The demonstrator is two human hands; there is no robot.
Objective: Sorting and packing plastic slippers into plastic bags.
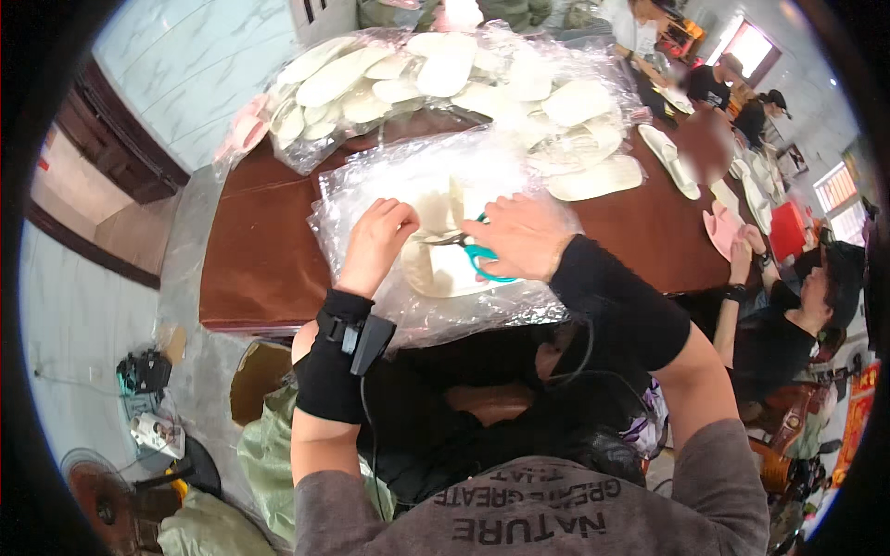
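Insole [443, 269], cream, lies on a crumpled clear plastic sheet [371, 199] at the near edge of the brown table [260, 250], between the person's two hands. Right hand [521, 236] grips teal-handled scissors [477, 255], fingers closed through the loops, blades pointing left across the insole; left hand [377, 239] is curled shut, pinching the insole's left edge against the plastic. Beyond, a clear bag [306, 157] heaped with more cream insoles [445, 69] sits at the table's far side; other people sit along the right side of the table.
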